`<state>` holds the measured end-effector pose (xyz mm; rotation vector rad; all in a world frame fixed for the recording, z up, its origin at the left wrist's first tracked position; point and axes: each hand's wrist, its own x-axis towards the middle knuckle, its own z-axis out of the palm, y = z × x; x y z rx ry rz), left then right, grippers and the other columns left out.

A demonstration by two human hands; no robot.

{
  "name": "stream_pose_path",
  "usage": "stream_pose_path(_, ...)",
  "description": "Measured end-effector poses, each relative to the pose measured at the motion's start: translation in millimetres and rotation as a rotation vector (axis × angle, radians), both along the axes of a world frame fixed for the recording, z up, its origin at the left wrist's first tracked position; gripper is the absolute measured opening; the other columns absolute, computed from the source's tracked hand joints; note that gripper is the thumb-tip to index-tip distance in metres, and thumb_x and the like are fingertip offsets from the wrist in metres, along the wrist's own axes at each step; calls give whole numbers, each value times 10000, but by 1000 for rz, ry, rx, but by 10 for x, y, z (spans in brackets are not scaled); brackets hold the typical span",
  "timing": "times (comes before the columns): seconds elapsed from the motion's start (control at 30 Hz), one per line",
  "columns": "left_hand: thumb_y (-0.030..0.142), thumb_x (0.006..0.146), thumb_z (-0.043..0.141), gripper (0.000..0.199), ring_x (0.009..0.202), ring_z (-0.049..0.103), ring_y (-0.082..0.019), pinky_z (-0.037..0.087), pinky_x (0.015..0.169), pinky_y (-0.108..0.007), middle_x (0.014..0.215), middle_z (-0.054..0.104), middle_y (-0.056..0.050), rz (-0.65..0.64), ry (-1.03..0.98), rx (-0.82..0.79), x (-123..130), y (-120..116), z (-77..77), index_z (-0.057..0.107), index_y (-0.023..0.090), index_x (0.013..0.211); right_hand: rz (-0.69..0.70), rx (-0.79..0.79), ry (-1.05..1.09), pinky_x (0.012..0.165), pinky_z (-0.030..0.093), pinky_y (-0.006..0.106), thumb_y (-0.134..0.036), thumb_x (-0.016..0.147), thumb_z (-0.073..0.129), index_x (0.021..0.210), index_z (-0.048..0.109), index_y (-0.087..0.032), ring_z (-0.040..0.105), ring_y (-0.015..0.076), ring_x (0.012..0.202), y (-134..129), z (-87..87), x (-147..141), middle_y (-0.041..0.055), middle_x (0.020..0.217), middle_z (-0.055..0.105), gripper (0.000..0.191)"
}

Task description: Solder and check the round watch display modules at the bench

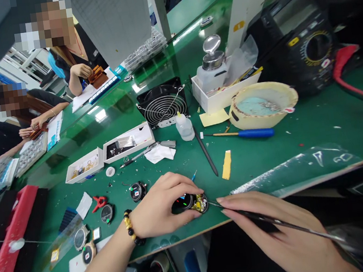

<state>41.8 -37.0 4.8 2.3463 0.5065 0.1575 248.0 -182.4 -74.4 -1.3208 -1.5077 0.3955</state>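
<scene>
1. The left hand [164, 205] is closed around an opened watch [190, 202], thumb and fingers pinching its sides; a beaded bracelet [130, 227] circles that wrist.
2. The watch sits near the front edge of the green table [322, 135], with yellow and metallic inner parts exposed at its right end.
3. The right hand [276, 226] grips a thin metal tool [290, 223] between thumb and fingers, its tip right at the exposed parts — whether it touches them, I cannot tell.
4. The two hands are apart, just beside each other.
5. Beyond the left hand lies a dark round watch [138, 191]; farther left, a red clamp [100, 203] lies beside another watch [107, 213].
6. Beyond the right hand are a yellow strip [227, 164], a black stick [206, 152] and a blue-handled screwdriver [255, 133].
7. Farther back — a black fan [164, 105], a squeeze bottle [185, 127] and a round tub [259, 119].
</scene>
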Motion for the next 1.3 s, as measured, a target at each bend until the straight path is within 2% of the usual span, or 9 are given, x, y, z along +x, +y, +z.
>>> stream_pose_path(0.5, 305, 950, 752, 333, 1158, 634, -248, 504, 1032, -417, 1241, 701, -99, 3, 11, 3, -3, 0, 1, 666, 227, 1261, 40, 3, 36, 913, 633, 302, -143, 1008, 646, 1130, 710, -276, 746, 173, 1028, -4, 6, 17, -16, 1111, 773, 191)
stream_pose_path(0.83, 281, 935, 774, 344, 1148, 630, -244, 500, 1017, -405, 1230, 706, -93, 4, -4, 0, 4, -4, 5, 675, 216, 1258, 97, -6, -44, 983, 589, 258, -125, 1035, 591, 1180, 698, -299, 713, 142, 1108, -41, 25, 48, -37, 1179, 753, 251)
stream_pose_path(1.0, 270, 934, 774, 340, 1144, 631, -243, 497, 1013, -402, 1229, 707, -91, 4, -6, -3, 13, -6, 22, 676, 208, 1253, 61, -17, -35, 959, 614, 331, -125, 1017, 605, 1195, 701, -302, 727, 198, 1101, -66, 2, 5, -4, 1183, 756, 269)
stream_pose_path(1.13, 287, 937, 773, 335, 1141, 632, -248, 501, 1004, -404, 1225, 710, -92, 12, -2, -3, 17, -15, 25, 680, 207, 1248, 80, -17, -142, 984, 601, 386, -79, 995, 535, 1303, 677, -316, 719, 226, 1137, -130, -30, -6, 4, 1278, 731, 413)
stream_pose_path(1.3, 300, 936, 778, 332, 1128, 636, -241, 497, 1004, -393, 1216, 711, -89, 19, -2, 10, 15, -24, 19, 688, 196, 1238, 22, 92, -307, 908, 560, 356, -44, 971, 539, 1228, 708, -248, 745, 200, 1016, -66, 34, -38, -6, 1185, 771, 369)
